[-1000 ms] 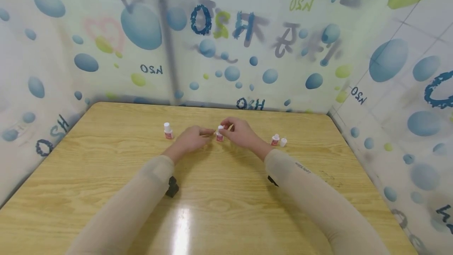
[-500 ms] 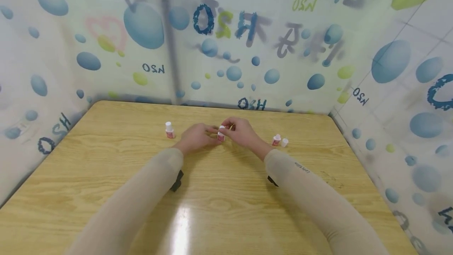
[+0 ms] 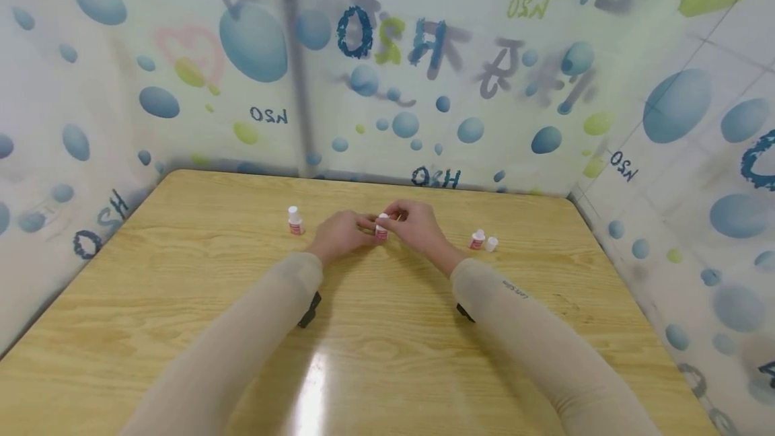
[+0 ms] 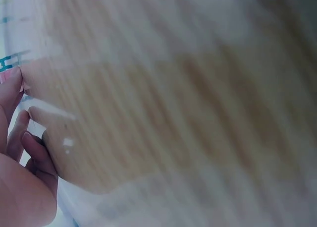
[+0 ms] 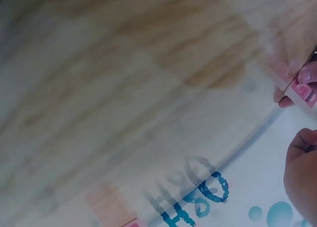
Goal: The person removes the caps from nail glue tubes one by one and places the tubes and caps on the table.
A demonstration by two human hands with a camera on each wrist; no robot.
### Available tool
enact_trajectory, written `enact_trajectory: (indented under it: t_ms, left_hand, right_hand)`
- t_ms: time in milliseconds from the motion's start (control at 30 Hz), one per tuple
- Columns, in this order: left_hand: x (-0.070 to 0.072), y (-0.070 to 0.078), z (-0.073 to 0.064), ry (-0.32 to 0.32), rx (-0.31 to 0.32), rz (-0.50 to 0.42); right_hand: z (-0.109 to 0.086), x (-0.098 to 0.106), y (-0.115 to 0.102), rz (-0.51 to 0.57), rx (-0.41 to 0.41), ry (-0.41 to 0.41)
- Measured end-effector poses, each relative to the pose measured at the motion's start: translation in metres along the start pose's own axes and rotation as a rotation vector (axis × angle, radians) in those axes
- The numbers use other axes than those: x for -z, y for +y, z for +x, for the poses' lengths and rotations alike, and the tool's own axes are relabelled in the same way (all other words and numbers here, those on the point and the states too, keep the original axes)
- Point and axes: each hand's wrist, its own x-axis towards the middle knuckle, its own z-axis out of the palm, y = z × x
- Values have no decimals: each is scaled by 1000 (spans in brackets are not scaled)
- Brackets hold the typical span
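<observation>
Looks like working the cap (image 3: 383, 216) of the middle bottle (image 3: 381, 232) on the table (image 3: 375, 362). Gripping low with left hand (image 3: 344, 234), pinching cap with right hand (image 3: 416, 223). Probably calls for steady twisting.

"H2O" (image 3: 389, 41), "N2O" (image 3: 269, 115) on wall (image 3: 327, 110); bottle labels (image 3: 295, 229), sleeve lettering (image 3: 515, 288) unclear.

Both forearms, the left forearm (image 3: 242, 335) and the right forearm (image 3: 533, 335), are covered by long beige sleeves and reach forward from the near side, slanting inward toward the white-capped bottle (image 3: 381, 233). Just left of that bottle, the left hand (image 3: 344, 234) lies low with its back up, gripping the lower body between thumb and finger. On the bottle's right, the right hand (image 3: 418, 224) has its wrist angled inward, thumb and bent forefinger pinching the top.
</observation>
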Motion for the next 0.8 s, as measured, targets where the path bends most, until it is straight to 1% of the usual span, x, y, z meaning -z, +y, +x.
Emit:
enact_trajectory:
  t_ms: [167,267,333,500,633,700,800]
  left_hand:
    - [-1,1,0,10,15,9]
    - [-2,1,1,14,12,16]
    - [-2,1,2,16,5,21]
    - [-1,1,4,12,6,35]
    - [0,2,4,3,6,55]
    - [0,3,3,0,-3,69]
    - [1,4,3,-4,-16,85]
  right_hand:
    - [-1,-2,0,12,3,18]
    - [0,-2,1,10,25,11]
    - [0,-2,1,-15,59,0]
    - [2,-2,3,-127,190,-35]
    - [3,0,4,-181,279,-73]
    - [4,1,4,-193,301,-96]
    - [5,2,5,-203,313,-121]
